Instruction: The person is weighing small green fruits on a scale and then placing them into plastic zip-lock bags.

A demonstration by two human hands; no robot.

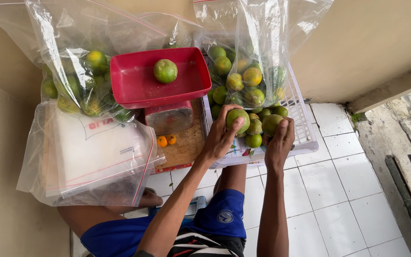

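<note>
Left hand (220, 138) wraps a green citrus fruit (237, 119); right hand (280, 143) cups another fruit (271, 123), both over a white crate (305, 138). One green fruit (165, 71) sits in red scale tray (139, 85) nearby.

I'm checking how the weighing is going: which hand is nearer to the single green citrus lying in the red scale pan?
Left. The left hand grips a green fruit just right of the red scale pan holding the single citrus; the right hand holds another fruit farther right.
</note>
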